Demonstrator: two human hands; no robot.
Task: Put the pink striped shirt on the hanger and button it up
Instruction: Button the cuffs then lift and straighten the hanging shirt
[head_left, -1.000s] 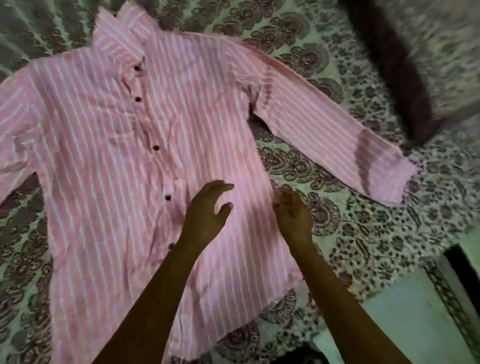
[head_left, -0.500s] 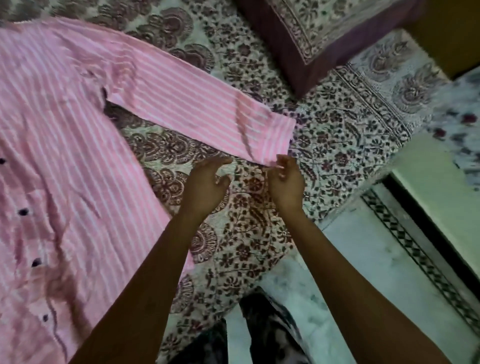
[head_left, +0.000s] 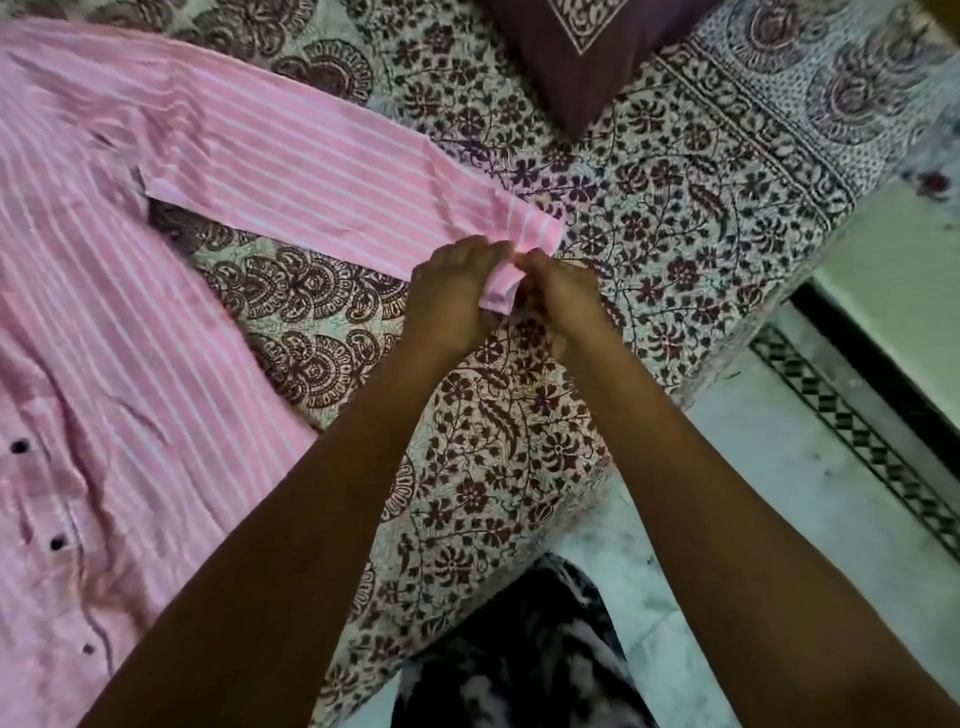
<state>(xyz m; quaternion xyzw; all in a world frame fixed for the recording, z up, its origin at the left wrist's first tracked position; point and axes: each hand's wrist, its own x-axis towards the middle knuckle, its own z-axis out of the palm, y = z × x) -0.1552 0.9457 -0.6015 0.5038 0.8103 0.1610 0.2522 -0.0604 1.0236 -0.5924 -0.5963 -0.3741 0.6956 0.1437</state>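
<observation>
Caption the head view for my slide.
Both hands, left hand and right hand, pinch the pink striped shirt's cuff.

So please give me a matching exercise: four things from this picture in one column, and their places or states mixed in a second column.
1. sleeve cuff
2. dark buttons
3. maroon pillow
4. left hand

a. at the top of the view, on the printed bedsheet
b. down the shirt front at the left edge
c. pinched between both hands
d. grips the cuff from the left

Pairs: 1-c, 2-b, 3-a, 4-d
</observation>
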